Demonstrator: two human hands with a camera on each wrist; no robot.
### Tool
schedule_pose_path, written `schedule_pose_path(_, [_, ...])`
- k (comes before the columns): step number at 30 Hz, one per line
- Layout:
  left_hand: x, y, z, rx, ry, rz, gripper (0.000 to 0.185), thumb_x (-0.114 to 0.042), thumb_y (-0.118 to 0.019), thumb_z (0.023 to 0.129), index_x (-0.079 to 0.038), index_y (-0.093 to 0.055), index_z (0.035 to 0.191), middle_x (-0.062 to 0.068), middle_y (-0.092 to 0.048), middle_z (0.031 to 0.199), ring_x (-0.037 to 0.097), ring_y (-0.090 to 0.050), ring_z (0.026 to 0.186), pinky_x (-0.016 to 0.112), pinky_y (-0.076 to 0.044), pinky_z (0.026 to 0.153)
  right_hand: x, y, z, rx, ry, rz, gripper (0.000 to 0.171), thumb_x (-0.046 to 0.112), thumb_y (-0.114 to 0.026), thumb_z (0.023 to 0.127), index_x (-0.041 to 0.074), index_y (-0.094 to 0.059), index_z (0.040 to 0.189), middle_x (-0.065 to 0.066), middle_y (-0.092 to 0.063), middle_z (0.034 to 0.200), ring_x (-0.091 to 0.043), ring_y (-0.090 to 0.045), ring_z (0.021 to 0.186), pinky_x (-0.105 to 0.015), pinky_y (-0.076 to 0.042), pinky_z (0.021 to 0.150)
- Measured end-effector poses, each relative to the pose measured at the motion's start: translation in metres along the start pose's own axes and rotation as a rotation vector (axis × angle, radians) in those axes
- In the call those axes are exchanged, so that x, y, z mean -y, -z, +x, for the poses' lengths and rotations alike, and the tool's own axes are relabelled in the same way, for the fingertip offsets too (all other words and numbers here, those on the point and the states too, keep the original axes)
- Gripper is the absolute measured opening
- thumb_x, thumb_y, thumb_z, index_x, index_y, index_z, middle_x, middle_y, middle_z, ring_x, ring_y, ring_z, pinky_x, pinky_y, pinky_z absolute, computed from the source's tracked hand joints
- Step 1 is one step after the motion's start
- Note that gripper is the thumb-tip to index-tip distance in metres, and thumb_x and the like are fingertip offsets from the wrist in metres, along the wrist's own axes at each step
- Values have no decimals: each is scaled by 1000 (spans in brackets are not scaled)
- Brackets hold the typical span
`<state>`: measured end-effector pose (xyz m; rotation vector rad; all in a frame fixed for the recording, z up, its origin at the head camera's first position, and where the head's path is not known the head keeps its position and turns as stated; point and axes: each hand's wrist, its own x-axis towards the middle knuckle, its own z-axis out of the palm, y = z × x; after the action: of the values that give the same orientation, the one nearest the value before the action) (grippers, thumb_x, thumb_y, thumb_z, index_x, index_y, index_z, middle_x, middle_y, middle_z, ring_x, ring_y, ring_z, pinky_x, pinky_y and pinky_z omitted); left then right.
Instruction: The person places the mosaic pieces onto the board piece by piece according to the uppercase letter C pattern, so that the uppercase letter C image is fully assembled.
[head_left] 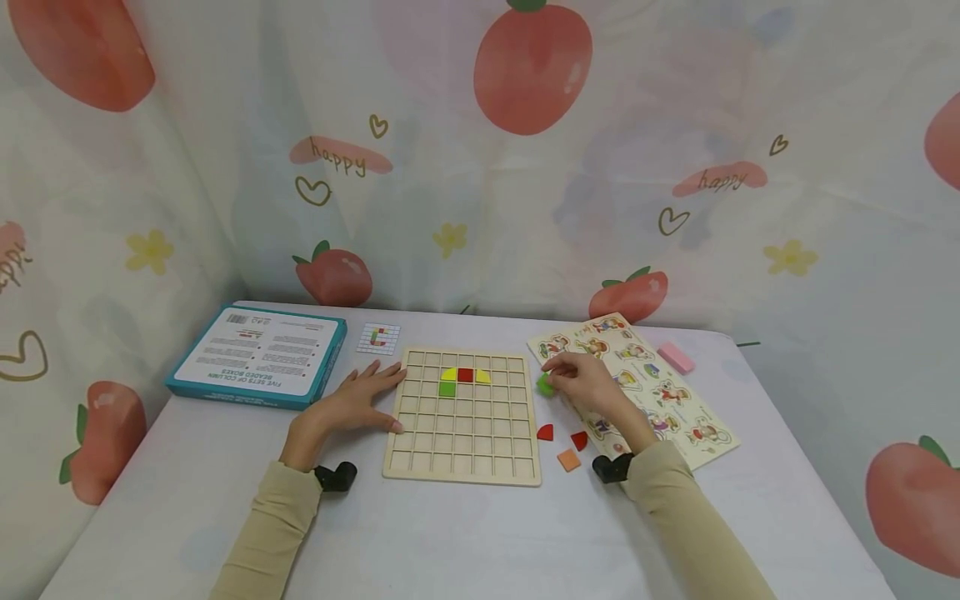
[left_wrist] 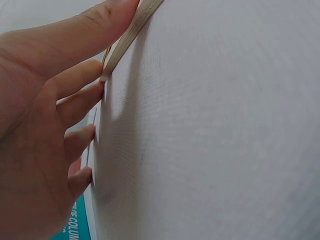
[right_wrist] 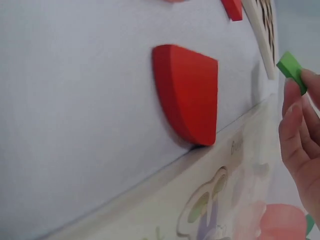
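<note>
A wooden grid board (head_left: 465, 454) lies in the middle of the table. Near its top sit a red square (head_left: 465, 375), a yellow quarter-round piece (head_left: 449, 374) on each side of it, and a green square (head_left: 447, 389) below the left one. My left hand (head_left: 360, 400) rests at the board's left edge, fingers extended and spread, thumb and fingertips at the rim. Between thumb and fingers, my right hand (head_left: 588, 383) pinches a small green block (right_wrist: 292, 71), just off the board's right side. Red quarter-round pieces (right_wrist: 192, 95) and an orange square (head_left: 568, 460) lie below that hand.
At the right is a wooden picture puzzle board (head_left: 705, 429), partly under my right forearm, with a pink block (head_left: 677, 357) beyond it. A teal box (head_left: 258, 354) lies at the left. Behind the grid board is a small pattern card (head_left: 378, 338).
</note>
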<state>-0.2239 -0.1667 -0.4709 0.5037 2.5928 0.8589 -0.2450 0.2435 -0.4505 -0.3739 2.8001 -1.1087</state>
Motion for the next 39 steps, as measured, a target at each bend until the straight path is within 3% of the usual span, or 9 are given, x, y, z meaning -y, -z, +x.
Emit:
schedule_pose_path(6, [1,-1,0,0,1,-3,98,-40,-85,81,-13,-35,161,8,-23,171,39,-1,160,60,2,129,5,-4,-2,34,-2,146,23,5,-66,98,-5,-70,119,-20,-74,99,-28,-68,84,-31,-57,70])
schedule_pose_path(10, [0,-1,0,2,-1,-3,98,-39,-85,81,-13,-35,161,8,-24,171,39,-1,160,61,2,129,9,-11,-2,61,20,183,23,5,-66,99,-6,-70,119,-21,-74,100,-30,-69,84,-31,-58,71])
schedule_pose_path(16, [-2,0,-1,7,-2,-6,99,-40,-85,82,-13,-34,162,8,-23,171,38,0,161,59,3,129,20,-22,-1,104,26,236,27,4,-68,96,-5,-69,121,-21,-74,104,-25,-72,87,-27,-58,76])
schedule_pose_path(27, [-1,0,1,-1,-5,-8,99,-40,-85,81,-13,-35,161,8,-24,171,39,-1,160,61,2,129,37,-38,1,168,33,214,32,4,-71,93,-2,-71,124,-15,-75,104,-21,-74,92,-26,-56,85])
schedule_pose_path(39, [1,-1,2,-4,2,2,98,-40,-85,81,-14,-34,162,8,-24,171,39,-1,160,61,2,129,63,-58,10,183,36,172,29,9,-78,88,3,-76,117,-6,-76,96,-10,-69,82,-23,-55,79])
